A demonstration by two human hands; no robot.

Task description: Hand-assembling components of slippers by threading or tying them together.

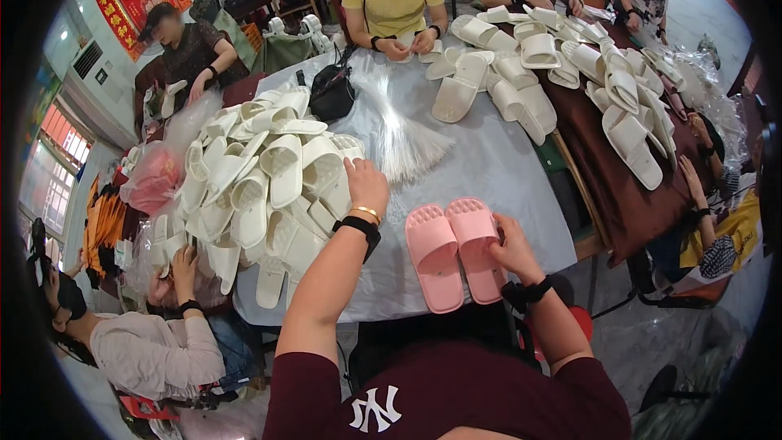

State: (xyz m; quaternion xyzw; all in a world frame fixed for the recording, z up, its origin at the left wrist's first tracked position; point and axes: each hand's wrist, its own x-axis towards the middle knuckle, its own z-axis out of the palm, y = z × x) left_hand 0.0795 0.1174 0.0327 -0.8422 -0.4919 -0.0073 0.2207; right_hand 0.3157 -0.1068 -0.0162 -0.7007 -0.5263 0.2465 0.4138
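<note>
A pair of pink slippers (434, 248) lies side by side near the table's front edge, toes pointing away from me. My right hand (515, 246) grips the right-hand pink slipper at its outer side, fingers curled by the strap. My left hand (366, 187) reaches to the right edge of a big heap of white slippers (281, 165). Its fingertips bend over the edge of a white slipper (326, 169) there; the part of that slipper under the hand is hidden.
A bundle of clear plastic strands (399, 134) and a black bag (331, 91) lie beyond my hands on the grey-covered table (489, 165). More white slippers (538, 53) are piled at the far right. Several co-workers sit around; one person (151, 342) handles slippers at the left.
</note>
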